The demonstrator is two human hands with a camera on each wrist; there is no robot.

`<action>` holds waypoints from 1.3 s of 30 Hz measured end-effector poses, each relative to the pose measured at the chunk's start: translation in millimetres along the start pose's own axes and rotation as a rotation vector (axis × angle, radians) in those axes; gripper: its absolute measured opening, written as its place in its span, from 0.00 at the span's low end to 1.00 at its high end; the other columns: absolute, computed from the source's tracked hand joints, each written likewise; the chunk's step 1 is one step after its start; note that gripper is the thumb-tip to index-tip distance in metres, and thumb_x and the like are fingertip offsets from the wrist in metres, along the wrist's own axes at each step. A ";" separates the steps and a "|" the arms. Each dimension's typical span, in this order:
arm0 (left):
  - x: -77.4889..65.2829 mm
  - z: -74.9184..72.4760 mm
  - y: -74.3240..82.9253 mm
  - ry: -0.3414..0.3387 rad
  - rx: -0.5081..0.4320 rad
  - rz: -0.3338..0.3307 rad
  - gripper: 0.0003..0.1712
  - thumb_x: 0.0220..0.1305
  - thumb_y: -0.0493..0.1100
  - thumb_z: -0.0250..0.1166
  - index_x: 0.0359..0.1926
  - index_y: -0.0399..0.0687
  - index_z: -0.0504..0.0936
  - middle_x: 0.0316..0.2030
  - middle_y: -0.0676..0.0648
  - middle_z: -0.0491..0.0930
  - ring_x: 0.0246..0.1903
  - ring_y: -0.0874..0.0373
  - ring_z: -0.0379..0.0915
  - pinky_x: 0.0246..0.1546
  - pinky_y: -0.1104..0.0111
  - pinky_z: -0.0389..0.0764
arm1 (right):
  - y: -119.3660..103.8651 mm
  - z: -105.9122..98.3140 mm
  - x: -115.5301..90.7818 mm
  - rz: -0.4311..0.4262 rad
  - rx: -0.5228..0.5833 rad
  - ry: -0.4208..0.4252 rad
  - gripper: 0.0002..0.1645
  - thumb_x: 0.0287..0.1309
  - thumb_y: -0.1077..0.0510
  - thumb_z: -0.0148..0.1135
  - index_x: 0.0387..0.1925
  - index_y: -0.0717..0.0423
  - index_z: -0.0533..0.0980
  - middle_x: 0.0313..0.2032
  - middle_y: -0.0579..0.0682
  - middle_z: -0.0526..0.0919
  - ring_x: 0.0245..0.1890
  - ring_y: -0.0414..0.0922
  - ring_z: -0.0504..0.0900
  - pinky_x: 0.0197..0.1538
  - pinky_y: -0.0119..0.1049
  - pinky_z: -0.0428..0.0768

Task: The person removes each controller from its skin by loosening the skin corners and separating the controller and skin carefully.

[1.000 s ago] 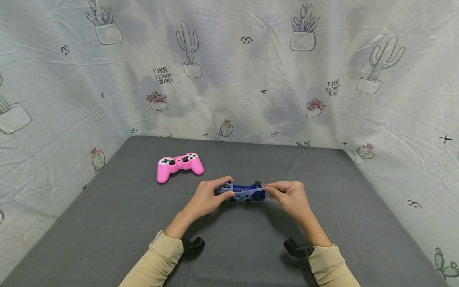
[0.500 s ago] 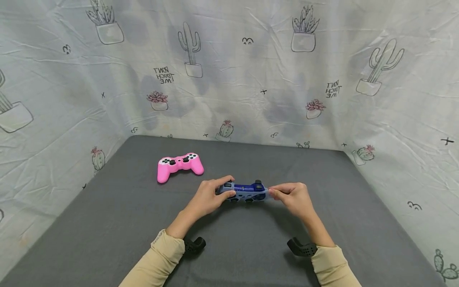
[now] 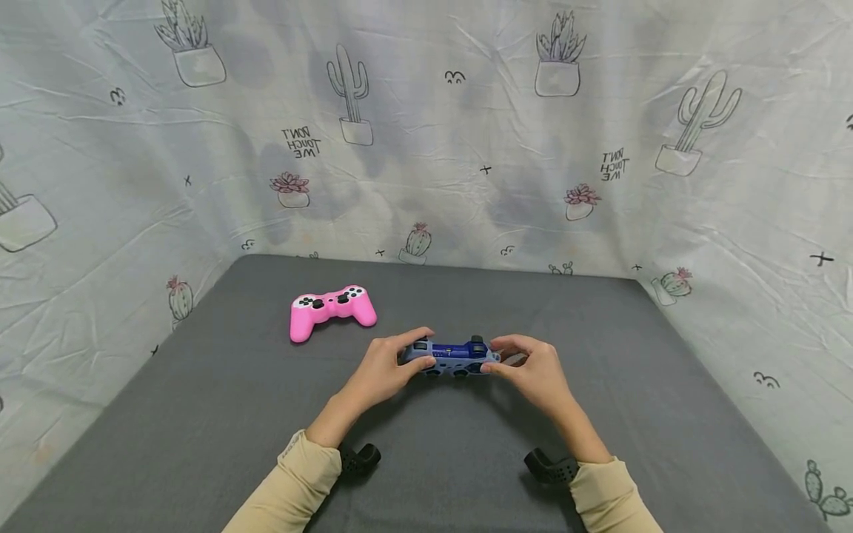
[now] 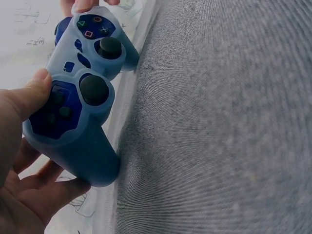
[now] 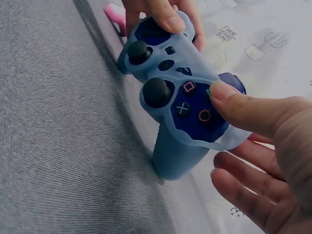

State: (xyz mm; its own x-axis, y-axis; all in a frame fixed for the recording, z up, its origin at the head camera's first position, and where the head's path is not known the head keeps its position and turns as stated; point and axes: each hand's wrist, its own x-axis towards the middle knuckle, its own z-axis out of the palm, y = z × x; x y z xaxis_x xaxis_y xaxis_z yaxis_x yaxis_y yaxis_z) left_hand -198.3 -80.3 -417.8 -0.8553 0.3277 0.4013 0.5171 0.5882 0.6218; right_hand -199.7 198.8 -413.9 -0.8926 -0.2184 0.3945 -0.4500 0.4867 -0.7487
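A dark blue game controller (image 3: 460, 352) in a translucent light-blue silicone sleeve (image 5: 195, 53) stands tilted over the table, grips downward. My left hand (image 3: 383, 368) holds its left end, thumb beside the direction pad and fingers behind. At the other end, my right hand (image 3: 533, 366) has its thumb on the face by the triangle button, with the index finger near the top corner. The sleeve's right corner sticks out loose from the controller in the right wrist view. That shoulder button (image 5: 233, 82) shows bare. The lower fingers of the right hand are apart from the grip.
A pink game controller (image 3: 333, 309) lies face up on the grey tabletop (image 3: 426, 459), back left of the hands. White cloth (image 3: 426, 155) printed with cacti hangs behind and along both sides. Each wrist wears a black camera mount (image 3: 552, 466).
My right hand has released its pinch on the sleeve's outer edge and come left, thumb now on the controller's face. The left hand keeps its hold, and the pink controller has stayed put.
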 end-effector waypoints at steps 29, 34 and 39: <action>5.0 -3.8 -7.3 -0.035 -0.015 -0.006 0.25 0.63 0.50 0.70 0.61 0.60 0.79 0.53 0.53 0.80 0.44 0.62 0.75 0.50 0.60 0.76 | -30.0 16.3 6.1 0.088 0.149 -0.133 0.33 0.53 0.60 0.75 0.60 0.62 0.74 0.54 0.59 0.79 0.54 0.54 0.77 0.60 0.58 0.69; 5.8 -4.1 -8.3 -0.042 -0.015 -0.012 0.24 0.64 0.50 0.69 0.61 0.60 0.78 0.54 0.53 0.80 0.47 0.61 0.75 0.53 0.59 0.75 | -7.0 25.7 9.3 0.100 0.129 -0.113 0.34 0.53 0.52 0.76 0.60 0.58 0.76 0.54 0.54 0.80 0.54 0.50 0.77 0.57 0.56 0.72; 7.7 -4.8 -10.4 -0.041 -0.023 0.021 0.24 0.65 0.48 0.68 0.61 0.59 0.78 0.56 0.53 0.79 0.52 0.62 0.74 0.55 0.59 0.74 | -4.0 27.7 11.5 0.097 0.120 -0.092 0.33 0.51 0.47 0.76 0.58 0.54 0.77 0.51 0.50 0.81 0.52 0.47 0.78 0.54 0.53 0.74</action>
State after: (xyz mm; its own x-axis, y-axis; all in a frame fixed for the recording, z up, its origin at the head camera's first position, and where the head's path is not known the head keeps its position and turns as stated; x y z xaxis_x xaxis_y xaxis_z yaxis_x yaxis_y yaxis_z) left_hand -210.1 -87.5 -417.9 -0.8444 0.3702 0.3872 0.5355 0.5635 0.6290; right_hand -209.0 170.9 -421.1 -0.9285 -0.2543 0.2707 -0.3566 0.4062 -0.8414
